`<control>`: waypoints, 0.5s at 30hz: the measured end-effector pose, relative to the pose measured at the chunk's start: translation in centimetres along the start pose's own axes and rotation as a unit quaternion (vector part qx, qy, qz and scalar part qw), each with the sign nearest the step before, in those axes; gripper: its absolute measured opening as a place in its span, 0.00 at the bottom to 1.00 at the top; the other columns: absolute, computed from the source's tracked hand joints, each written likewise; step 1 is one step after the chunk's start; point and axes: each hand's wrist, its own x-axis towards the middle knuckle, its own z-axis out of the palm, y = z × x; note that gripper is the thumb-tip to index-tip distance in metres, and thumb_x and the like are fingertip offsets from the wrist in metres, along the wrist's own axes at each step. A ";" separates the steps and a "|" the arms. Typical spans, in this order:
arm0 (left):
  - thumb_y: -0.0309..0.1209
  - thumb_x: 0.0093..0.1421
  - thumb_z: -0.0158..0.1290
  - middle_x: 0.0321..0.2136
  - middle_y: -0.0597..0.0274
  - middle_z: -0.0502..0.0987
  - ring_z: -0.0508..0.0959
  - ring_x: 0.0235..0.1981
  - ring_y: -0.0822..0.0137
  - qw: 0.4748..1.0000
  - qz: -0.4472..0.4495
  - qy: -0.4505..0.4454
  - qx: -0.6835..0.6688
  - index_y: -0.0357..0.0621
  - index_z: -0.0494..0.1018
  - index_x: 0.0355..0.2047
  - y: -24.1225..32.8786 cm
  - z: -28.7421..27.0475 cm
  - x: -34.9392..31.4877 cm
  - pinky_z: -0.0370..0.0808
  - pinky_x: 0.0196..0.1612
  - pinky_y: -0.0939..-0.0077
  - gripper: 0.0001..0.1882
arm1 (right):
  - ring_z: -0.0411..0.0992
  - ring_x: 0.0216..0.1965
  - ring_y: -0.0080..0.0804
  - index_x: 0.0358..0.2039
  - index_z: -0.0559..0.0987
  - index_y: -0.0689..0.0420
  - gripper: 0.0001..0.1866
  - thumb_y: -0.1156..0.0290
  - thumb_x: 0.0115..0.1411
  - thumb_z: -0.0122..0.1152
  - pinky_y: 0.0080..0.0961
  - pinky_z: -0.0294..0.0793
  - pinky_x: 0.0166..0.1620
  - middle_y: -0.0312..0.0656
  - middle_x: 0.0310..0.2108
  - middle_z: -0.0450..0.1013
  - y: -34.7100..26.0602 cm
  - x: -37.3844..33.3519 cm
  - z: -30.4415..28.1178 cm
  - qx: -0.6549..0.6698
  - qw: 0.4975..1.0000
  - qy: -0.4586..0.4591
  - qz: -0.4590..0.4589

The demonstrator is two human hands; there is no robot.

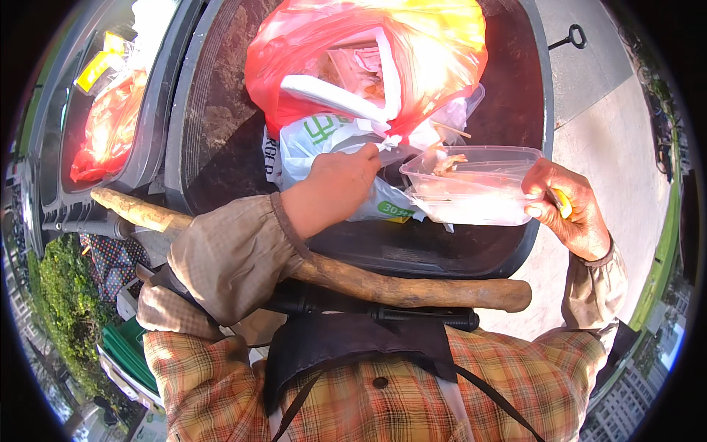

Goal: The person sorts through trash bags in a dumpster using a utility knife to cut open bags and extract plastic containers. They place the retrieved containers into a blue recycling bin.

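Observation:
My left hand (333, 188) is closed, its fingers pinching the edge of a white plastic bag (313, 147) with green print. The clear plastic food container (482, 173) is gripped at its right end by my right hand (565, 202). Food scraps lie inside it, and it is held over the bin, close to the bag. A small yellow object (564, 204) also sits in my right hand; its kind is unclear. Behind the white bag, a red plastic bag (276, 66) gapes around white foam pieces (335, 97) and crumpled tissue.
The bags rest in a large dark bin (515, 81). Across its near edge lies a thick wooden stick (412, 287). A second bin (143, 158) on the left holds a red bag (110, 129) and a yellow packet (96, 70). Pavement (611, 132) runs along the right.

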 end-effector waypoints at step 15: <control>0.35 0.48 0.57 0.19 0.56 0.72 0.72 0.23 0.55 0.980 0.098 0.146 -0.097 0.40 0.72 0.20 0.7 -1.7 -0.2 0.68 0.26 0.66 0.11 | 0.67 0.21 0.29 0.30 0.71 0.60 0.06 0.76 0.51 0.56 0.19 0.65 0.22 0.37 0.24 0.67 3.1 -1.9 5.5 -0.039 0.960 0.276 -0.026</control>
